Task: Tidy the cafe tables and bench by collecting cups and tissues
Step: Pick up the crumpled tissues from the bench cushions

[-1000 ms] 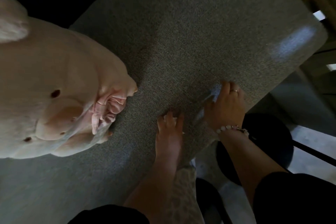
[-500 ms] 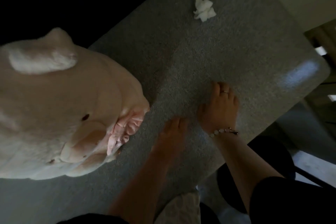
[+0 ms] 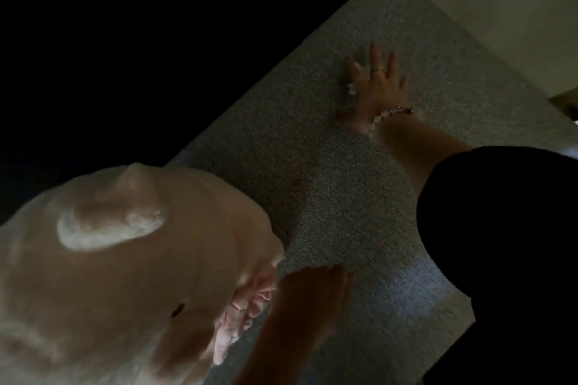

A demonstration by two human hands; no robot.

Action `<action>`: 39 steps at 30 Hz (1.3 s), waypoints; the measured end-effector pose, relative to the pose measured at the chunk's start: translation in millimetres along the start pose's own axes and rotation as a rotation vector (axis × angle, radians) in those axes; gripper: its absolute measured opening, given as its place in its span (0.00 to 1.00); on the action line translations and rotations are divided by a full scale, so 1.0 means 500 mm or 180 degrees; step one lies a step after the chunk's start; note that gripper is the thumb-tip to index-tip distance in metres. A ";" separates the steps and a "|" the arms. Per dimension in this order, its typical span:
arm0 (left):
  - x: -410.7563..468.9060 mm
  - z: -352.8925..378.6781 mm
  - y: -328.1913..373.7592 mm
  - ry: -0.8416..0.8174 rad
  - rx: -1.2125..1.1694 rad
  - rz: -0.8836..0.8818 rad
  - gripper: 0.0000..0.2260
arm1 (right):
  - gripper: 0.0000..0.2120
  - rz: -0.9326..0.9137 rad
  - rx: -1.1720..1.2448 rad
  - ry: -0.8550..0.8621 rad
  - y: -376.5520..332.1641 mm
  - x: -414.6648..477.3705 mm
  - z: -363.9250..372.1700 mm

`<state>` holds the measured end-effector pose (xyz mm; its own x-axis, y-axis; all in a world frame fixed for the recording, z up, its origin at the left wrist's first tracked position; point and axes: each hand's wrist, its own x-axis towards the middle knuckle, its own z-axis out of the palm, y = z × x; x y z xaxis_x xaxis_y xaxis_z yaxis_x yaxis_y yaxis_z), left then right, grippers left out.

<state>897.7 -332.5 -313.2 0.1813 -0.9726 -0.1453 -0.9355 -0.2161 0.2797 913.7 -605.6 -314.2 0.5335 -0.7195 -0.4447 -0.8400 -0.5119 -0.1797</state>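
A crumpled white tissue lies on the grey fabric bench; only a small piece of it shows at the thumb side of my right hand. My right hand is stretched far out over the seat, with its fingers spread and straight, and lies on top of that tissue. My left hand rests on the seat close to me, beside the plush toy. It is dim and blurred, so its fingers and anything under them are hidden. No cups are in view.
A large pale pink plush toy with a frilly collar fills the lower left of the bench, touching distance from my left hand. The bench back on the left is black. A pale wall or surface borders the bench's far right end.
My right hand has moved from near the bench's front edge far forward onto the tissue. The view has swung forward along the bench. My left hand stays on the seat by the plush toy.
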 end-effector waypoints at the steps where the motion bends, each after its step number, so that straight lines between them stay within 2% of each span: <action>1: 0.002 -0.007 -0.003 -0.0112 0.0012 -0.0057 0.19 | 0.49 -0.0061 0.0043 -0.0061 -0.002 0.010 0.006; 6: 0.023 -0.008 -0.009 -0.0322 0.0040 -0.0066 0.22 | 0.45 -0.0205 0.0134 -0.0178 -0.003 0.033 0.051; 8: 0.024 -0.005 -0.006 -0.0158 0.0031 -0.0089 0.23 | 0.42 -0.0256 0.0097 0.0035 0.004 0.032 0.068; 11: 0.024 0.009 -0.001 0.0109 -0.0002 -0.0101 0.18 | 0.41 -0.0232 -0.0019 0.0350 0.006 0.018 0.080; 17: 0.024 -0.008 0.027 0.0046 -0.0163 -0.0207 0.17 | 0.30 -0.0265 -0.0188 0.0477 -0.017 -0.022 0.083; 22: 0.038 -0.070 0.038 -0.0198 -0.0203 -0.0120 0.13 | 0.16 -0.0495 -0.0480 0.0502 -0.014 -0.096 0.035; 26: 0.062 -0.173 0.053 -0.0409 -0.0108 -0.0143 0.11 | 0.14 -0.0696 -0.0498 0.0430 -0.017 -0.194 -0.025; 29: 0.073 -0.272 0.053 -0.0304 0.0245 -0.0380 0.06 | 0.12 -0.0636 -0.0359 0.0378 -0.025 -0.278 -0.078; 32: 0.050 -0.366 0.038 0.0035 0.0584 -0.0470 0.15 | 0.07 -0.0687 -0.0214 0.0648 -0.056 -0.368 -0.146; 34: 0.032 -0.412 0.029 0.0341 0.0715 -0.0536 0.18 | 0.08 -0.0762 -0.0370 0.0960 -0.084 -0.426 -0.194; 36: -0.005 -0.493 0.033 0.0330 0.0750 -0.0535 0.15 | 0.14 -0.0825 -0.0409 0.0977 -0.121 -0.489 -0.236; 38: -0.056 -0.554 0.037 0.0128 0.0884 -0.0442 0.09 | 0.18 -0.0862 -0.0461 0.1005 -0.151 -0.551 -0.257; 39: -0.087 -0.563 0.030 -0.0020 0.0906 -0.0340 0.11 | 0.18 -0.0797 -0.0531 0.1050 -0.169 -0.586 -0.269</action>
<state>961.1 -317.7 -35.7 0.2822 -0.9449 -0.1656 -0.9588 -0.2837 -0.0147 841.6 -414.4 -50.7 0.7440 -0.6611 -0.0969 -0.6681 -0.7386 -0.0901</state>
